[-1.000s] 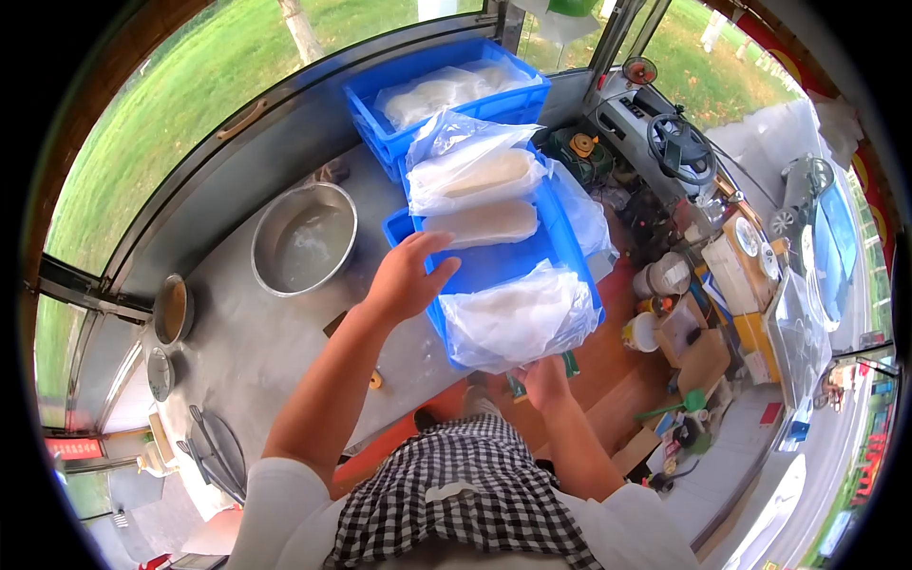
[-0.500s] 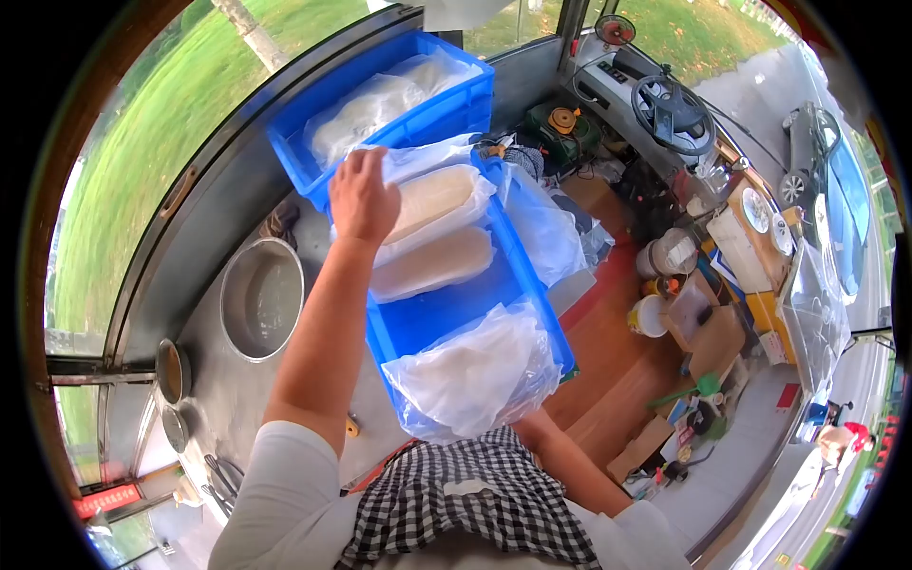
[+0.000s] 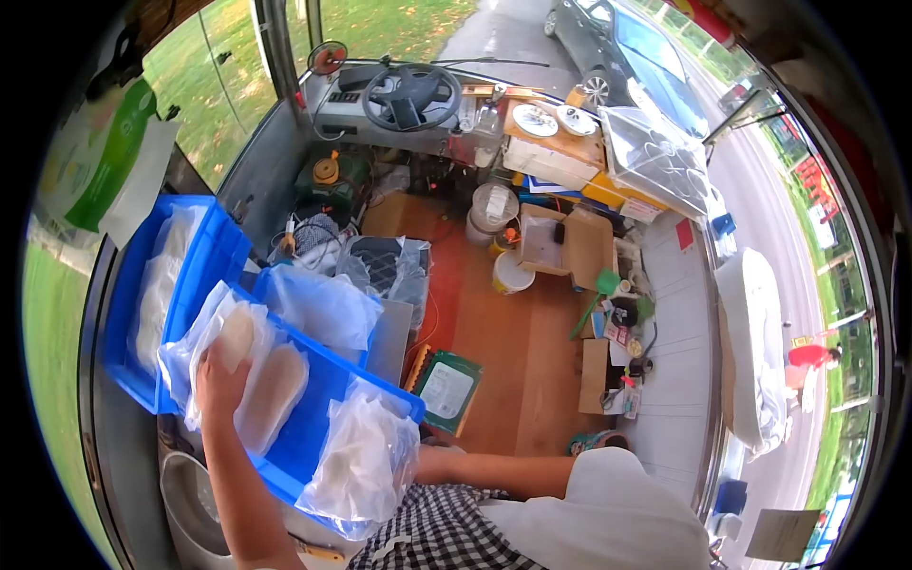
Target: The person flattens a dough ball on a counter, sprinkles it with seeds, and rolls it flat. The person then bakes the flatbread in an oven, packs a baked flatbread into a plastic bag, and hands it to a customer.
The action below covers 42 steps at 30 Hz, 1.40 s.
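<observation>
A: Left arm?

B: Forearm reaching forward from the torso; left hand at its end, back of the hand uppermost.

A: And the right arm?

B: Forearm directed inward; right hand hidden.

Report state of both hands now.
Left hand: touching a pale oval loaf in clear plastic; grip unclear.
Right hand: mostly hidden at the blue plastic crate's end; grip unclear.

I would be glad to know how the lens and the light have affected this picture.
Head view: wide-angle distortion bows the window frame at left, and the corners fall to black; daylight leaves the road outside pale; whitish sheen on the clear plastic bag makes its contents hard to read; small items by the right wall are too small to identify surely.
</observation>
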Tool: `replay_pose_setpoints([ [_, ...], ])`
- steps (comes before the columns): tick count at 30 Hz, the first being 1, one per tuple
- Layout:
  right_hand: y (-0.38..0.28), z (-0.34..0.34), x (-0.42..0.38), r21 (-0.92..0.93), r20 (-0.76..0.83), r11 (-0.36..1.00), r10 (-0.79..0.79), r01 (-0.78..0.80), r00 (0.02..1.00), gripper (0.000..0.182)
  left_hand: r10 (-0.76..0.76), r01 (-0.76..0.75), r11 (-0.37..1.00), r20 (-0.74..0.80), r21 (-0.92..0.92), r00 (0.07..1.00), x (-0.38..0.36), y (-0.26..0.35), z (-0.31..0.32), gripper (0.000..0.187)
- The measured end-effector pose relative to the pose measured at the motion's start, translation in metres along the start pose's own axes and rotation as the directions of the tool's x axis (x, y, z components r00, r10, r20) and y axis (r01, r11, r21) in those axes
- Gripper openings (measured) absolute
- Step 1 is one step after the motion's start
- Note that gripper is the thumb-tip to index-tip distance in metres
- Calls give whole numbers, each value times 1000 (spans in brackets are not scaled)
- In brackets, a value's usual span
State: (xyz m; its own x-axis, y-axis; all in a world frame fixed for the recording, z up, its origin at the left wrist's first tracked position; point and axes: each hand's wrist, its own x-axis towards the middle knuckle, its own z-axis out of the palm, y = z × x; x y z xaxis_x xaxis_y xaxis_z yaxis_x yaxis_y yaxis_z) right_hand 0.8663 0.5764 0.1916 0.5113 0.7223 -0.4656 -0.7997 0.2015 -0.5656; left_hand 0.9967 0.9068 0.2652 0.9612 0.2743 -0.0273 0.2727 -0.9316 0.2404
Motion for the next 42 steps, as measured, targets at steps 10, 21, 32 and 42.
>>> replay_pose_setpoints([
  [10,10,-17,-25,8,-61,1000,-25,25,998,44,-44,44,999,-12,25,999,5,14,-5,100],
  [21,19,-26,-41,-27,-98,995,93,-96,991,44,-89,88,995,18,55,996,-26,39,-14,90],
  [32,14,-23,-34,-75,-79,989,121,-127,989,45,-42,25,993,156,112,987,-48,63,-26,82],
  [42,10,-20,-21,-100,-42,985,135,-138,990,45,-11,-17,992,220,125,975,-81,68,-4,83],
])
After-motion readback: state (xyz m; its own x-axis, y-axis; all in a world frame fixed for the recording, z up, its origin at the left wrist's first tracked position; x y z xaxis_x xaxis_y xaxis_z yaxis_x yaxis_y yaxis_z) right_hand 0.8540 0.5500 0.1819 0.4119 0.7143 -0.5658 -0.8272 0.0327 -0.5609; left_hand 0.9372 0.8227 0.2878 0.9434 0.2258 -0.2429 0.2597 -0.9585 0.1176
